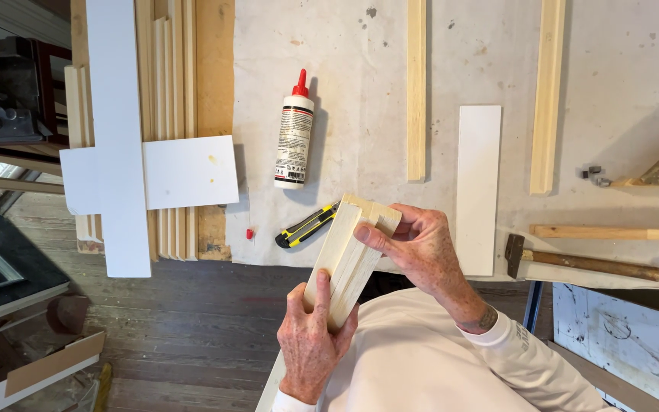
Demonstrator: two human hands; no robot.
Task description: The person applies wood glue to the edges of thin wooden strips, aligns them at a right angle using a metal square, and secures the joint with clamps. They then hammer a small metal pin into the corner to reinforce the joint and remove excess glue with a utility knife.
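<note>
The fingers [322, 294] of the left hand [310, 339] are wrapped around the lower end of a bundle of pale, flat wooden strips [348, 255], with the index finger lying along its face, so this hand is grasping the bundle firmly. The right hand [421, 252] grips the upper end of the same bundle, its thumb pressed on the front face and the other fingers curled behind the top edge. The bundle is held tilted in the air, just in front of the near edge of the worktop [360, 99], which is covered with a stained whitish sheet. Just beside the top of the bundle, on the worktop, lies a yellow and black utility knife [305, 226]. Behind the knife lies a white plastic glue bottle with a red nozzle [294, 137]. To the right of the right hand there is a narrow white rectangular board [477, 183], and further right a hammer with a dark head and a brown wooden handle [581, 262]. Two long, light wooden slats [416, 91] lie farther back, well apart from the hands. The person wears a white long-sleeved shirt [421, 358].
</note>
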